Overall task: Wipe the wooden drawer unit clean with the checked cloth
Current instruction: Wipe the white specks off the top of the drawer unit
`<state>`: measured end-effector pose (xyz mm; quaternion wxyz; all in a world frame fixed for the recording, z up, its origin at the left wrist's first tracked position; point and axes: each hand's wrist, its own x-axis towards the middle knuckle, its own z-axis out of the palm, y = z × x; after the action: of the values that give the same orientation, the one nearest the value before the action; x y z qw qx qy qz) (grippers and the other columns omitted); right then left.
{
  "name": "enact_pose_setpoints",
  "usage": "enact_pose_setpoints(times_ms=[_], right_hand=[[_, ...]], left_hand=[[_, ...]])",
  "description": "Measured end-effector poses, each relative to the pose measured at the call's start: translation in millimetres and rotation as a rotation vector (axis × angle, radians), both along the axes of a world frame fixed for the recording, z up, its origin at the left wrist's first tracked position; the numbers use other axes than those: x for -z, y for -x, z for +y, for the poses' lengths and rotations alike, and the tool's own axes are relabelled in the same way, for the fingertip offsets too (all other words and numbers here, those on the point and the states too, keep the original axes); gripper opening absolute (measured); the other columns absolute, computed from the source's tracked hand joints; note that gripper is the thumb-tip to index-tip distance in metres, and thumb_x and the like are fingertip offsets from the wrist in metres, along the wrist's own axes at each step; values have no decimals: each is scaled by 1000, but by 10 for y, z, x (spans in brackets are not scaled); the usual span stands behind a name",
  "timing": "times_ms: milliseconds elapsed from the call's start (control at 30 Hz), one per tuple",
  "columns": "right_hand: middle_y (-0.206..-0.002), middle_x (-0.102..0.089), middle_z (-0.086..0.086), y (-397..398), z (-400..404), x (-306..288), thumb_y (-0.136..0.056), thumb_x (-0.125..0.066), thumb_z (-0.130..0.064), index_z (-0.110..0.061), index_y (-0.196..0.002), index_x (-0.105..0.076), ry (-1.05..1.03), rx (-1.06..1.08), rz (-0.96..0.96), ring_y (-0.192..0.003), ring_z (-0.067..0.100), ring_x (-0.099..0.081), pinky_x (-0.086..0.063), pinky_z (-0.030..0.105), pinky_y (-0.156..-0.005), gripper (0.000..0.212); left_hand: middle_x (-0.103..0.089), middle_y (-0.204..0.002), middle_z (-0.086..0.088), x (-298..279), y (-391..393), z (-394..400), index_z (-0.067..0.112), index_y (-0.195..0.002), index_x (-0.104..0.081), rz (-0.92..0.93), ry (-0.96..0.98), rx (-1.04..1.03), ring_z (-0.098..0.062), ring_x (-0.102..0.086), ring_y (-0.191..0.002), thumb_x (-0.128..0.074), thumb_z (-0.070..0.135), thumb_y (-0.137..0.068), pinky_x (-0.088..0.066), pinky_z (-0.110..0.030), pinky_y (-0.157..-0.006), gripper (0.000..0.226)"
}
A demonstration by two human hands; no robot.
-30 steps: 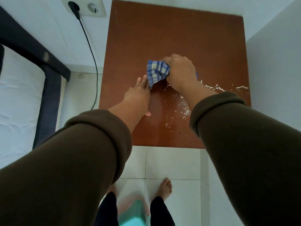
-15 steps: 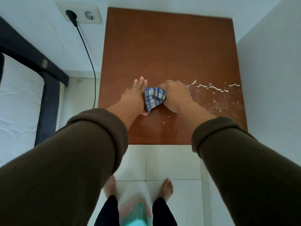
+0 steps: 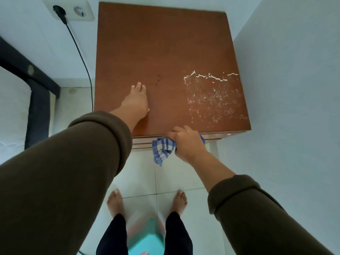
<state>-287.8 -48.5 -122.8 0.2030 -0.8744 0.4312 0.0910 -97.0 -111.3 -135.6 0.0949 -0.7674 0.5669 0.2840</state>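
Wooden drawer unit (image 3: 165,52), a brown box-shaped piece with a flat square top, stands in the corner of two white walls, at 12 o'clock from the person's two bare feet on the white tiled floor (image 3: 184,177).

Nearest to the person, the right hand (image 3: 185,142) is at the front edge of the unit, at about 1 o'clock. Its fingers are curled tightly round the bunched blue-and-white checked cloth (image 3: 162,150), which hangs down a little over the front face. The left hand (image 3: 137,102) lies flat on the top at 11 o'clock, with fingers straight and holding nothing; I judge that it steadies the body.

The work looks about half done. The left and the far part of the top appear clean and even. At 2 o'clock one patch of white powdery specks (image 3: 213,100) is left, closed at its far side by a thin white crust line. A few small dark dots sit near the middle. The front face I cannot judge.

By count: one unit, one cloth, two hands, one white patch. Farther, at 10 o'clock, one white double wall socket (image 3: 81,11) holds one black plug with its cable (image 3: 82,59).
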Motion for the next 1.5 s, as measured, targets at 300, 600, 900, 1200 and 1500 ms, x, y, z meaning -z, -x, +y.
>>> enact_pose_setpoints(times_ms=[300, 600, 900, 1200, 1500], right_hand=[[-98, -67, 5, 92, -526, -281, -86, -60, -15, -19, -108, -67, 152, 67, -173, -88, 28, -61, -55, 41, -77, 24], [-108, -63, 4, 58, -1465, -301, -92, -54, -14, -23, -120, -62, 265, 145, -122, -99, 29, -58, -50, 37, -84, 31], [-117, -58, 10, -184, -2225, -110, -93, -49, -14, -21, -127, -56, 262, 142, -57, -108, 34, -54, -46, 43, -88, 36], [-117, -60, 14, -339, -2481, 56, -90, -48, -4, -17, -125, -58, 228, 107, 12, -109, 38, -55, -49, 44, -87, 39], [-107, -61, 10, -108, -1898, 57, -92, -49, -12, -18, -115, -62, 188, 70, 35, -104, 35, -56, -50, 41, -82, 27]], left_hand=[[7, -160, -5, -7, 245, -107, 8, -152, 1, 44, 19, 85, -25, 3, -148, -65, 33, -86, -16, -43, -119, 96], [9, -160, -8, 307, 316, -711, 24, -152, -3, -68, -31, 252, -32, 13, -146, -75, 58, -63, -15, -54, -117, 120], [21, -158, -6, 23, 391, -656, 18, -151, 12, 16, -61, 146, -28, 13, -147, -81, 31, -70, -14, -53, -116, 124], [27, -156, -5, 5, 405, -687, 16, -150, 17, -16, -129, 149, -26, 16, -146, -79, 31, -73, -12, -51, -116, 124], [27, -156, -5, -16, 392, -676, 18, -150, 17, -4, -133, 157, -26, 18, -146, -78, 32, -75, -9, -51, -117, 122]])
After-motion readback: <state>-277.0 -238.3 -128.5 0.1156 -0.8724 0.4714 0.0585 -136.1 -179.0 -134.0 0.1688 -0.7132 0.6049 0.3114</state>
